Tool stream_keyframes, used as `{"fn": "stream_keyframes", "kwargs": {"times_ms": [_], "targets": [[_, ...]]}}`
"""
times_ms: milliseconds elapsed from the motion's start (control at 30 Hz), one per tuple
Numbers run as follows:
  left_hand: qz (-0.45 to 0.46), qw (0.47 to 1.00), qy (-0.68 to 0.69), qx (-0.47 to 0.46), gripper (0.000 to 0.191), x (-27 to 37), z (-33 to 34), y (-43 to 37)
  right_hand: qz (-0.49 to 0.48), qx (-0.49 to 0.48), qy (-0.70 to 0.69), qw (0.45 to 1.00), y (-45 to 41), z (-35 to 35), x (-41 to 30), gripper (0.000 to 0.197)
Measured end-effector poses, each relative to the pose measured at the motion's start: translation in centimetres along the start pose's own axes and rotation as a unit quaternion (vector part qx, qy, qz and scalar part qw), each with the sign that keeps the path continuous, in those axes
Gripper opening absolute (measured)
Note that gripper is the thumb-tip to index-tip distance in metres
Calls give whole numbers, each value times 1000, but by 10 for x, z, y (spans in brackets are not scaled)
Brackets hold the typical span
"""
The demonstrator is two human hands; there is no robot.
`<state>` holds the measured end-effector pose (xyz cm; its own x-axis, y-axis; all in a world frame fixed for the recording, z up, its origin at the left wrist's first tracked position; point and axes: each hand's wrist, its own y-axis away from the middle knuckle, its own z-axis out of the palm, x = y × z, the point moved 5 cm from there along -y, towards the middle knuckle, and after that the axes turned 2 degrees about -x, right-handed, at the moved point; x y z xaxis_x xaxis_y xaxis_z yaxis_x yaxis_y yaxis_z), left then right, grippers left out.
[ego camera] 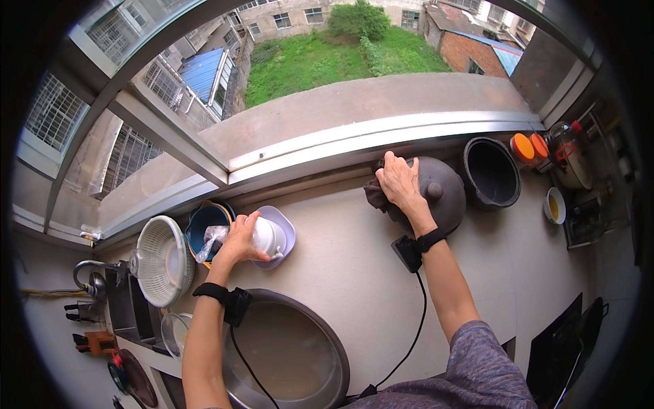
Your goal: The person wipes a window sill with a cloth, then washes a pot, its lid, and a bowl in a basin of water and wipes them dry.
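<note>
My left hand [240,240] is curled around a white container [270,238] with a small knob-like part on its near side. The container stands in a lilac dish [287,225], left of the middle of the counter. My right hand [401,179] grips a dark brown cloth [376,197] by the window sill. Close beside that hand lies a dark domed clay lid [449,176] with a round knob; the wrist partly covers it. Further right, a black clay pot [491,174] has its mouth turned up, and its inside is in view.
A large metal basin [337,332] of cloudy water stands near my body. Left are a white colander [163,260], a blue basin [196,232] with a plastic bag [213,240], and a sink [122,307]. Orange-lidded jars [522,148] and a small bowl [554,205] stand right. Cables hang from both wrists.
</note>
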<state>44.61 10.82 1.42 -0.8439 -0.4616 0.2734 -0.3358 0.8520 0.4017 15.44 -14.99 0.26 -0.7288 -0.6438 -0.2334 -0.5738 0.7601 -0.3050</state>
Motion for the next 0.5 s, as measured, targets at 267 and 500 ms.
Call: {"fn": "stream_keyframes", "kwargs": {"times_ms": [267,500], "targets": [[7,1000,3,8,120,-3,3,-2,-1,-42,19,999,36,-14,-24,18],[14,1000,10,14,119,0,3,1,158,-49,-273,948,38,-36,39,36]]}}
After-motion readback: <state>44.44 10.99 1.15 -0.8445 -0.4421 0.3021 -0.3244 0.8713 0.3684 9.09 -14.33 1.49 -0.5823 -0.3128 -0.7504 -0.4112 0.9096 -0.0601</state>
